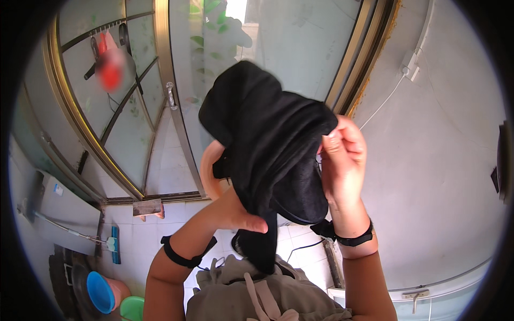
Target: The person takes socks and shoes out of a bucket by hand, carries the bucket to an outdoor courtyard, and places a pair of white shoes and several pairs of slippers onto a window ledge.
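Note:
A bunched piece of black cloth [261,128], apparently a garment, hangs in front of me between my two hands. At its upper right edge my right hand [345,156] pinches the fabric between thumb and fingers. My left hand [245,218] is at the lower left of the cloth, thumb showing, its fingers hidden behind the folds. A pinkish curved thing [209,166], blurred, shows behind the cloth on the left; I cannot tell what it is. Black straps circle both forearms.
Ahead are sliding glass doors [265,48] with metal frames. A small wooden stool [147,208] stands by the door track. At the left are a squeegee mop [115,244], a blue basin [99,292] and a green basin [132,308]. A white wall [421,160] with a socket rises at the right.

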`<act>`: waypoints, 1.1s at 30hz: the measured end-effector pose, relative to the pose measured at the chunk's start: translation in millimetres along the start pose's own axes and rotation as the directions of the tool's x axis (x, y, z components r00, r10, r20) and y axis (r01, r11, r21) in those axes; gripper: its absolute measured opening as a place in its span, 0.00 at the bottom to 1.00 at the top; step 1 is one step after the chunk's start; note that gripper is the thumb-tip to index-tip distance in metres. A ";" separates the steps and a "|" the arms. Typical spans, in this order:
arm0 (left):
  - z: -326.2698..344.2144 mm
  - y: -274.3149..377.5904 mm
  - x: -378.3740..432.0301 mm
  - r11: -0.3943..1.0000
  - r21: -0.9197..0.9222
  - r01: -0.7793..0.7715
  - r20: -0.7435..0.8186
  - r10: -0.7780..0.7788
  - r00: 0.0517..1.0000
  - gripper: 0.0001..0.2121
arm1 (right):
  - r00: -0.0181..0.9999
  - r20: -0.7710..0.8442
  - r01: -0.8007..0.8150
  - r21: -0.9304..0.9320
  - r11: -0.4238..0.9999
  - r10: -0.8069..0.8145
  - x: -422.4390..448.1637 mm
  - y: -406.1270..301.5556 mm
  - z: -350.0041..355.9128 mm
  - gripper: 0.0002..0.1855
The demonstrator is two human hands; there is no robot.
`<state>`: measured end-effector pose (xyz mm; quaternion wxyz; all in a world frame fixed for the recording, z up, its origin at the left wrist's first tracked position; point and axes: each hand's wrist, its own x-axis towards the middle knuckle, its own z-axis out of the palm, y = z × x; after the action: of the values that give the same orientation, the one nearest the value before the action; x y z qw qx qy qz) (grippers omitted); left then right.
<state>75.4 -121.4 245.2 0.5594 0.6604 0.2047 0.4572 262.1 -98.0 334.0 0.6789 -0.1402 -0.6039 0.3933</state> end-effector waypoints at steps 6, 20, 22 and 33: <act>-15.8 1.1 -65.8 0.952 -0.170 0.256 -0.324 -0.300 0.898 0.30 | 0.971 0.179 -0.149 -0.074 0.986 0.161 -22.6 35.8 6.6 0.06; -50.7 -20.0 -192.6 0.861 0.434 0.263 -0.790 0.224 0.571 0.24 | 0.326 0.823 0.074 -0.513 0.855 0.465 -153.5 189.8 90.5 0.46; -42.9 -20.8 -197.0 0.988 0.112 0.105 -0.865 0.045 0.499 0.21 | 0.349 0.884 -0.008 -0.328 0.945 0.310 -155.7 191.4 120.1 0.60; -47.9 1.7 -239.5 0.965 -0.255 -0.061 -0.846 -0.192 0.497 0.21 | 0.442 0.712 -0.711 -0.092 0.697 0.546 -228.2 227.5 197.2 0.29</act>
<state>-84.3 -282.7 154.8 0.4776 0.2579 0.4224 0.7259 4.6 -166.6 66.3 0.2147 -0.1212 -0.6661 0.7039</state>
